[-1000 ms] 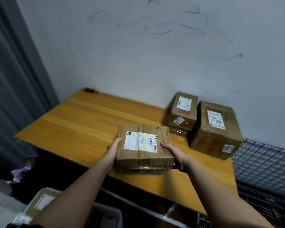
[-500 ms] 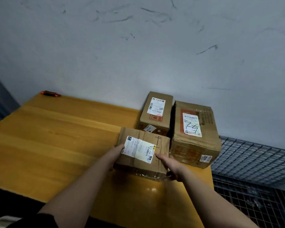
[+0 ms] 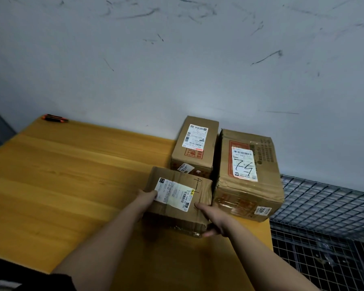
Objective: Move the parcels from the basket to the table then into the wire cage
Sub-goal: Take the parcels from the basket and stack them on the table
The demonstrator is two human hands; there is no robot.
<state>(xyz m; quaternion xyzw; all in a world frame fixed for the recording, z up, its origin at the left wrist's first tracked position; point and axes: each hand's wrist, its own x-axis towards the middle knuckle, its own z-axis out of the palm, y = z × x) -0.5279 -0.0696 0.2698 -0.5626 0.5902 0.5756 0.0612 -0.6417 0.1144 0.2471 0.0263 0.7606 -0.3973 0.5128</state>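
The big wooden table (image 3: 72,185) has a wire cage (image 3: 328,217) at its right end, and two parcels sit by the wall: a big box (image 3: 248,177) and a small box (image 3: 195,148). In front of them is the parcel (image 3: 179,200), squeezed between the left hand (image 3: 147,198) and the right hand (image 3: 214,219), one on each side. I think it should go down flat, snug by the others, before the hands let go.

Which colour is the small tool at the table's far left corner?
Orange and black, seen in the head view.
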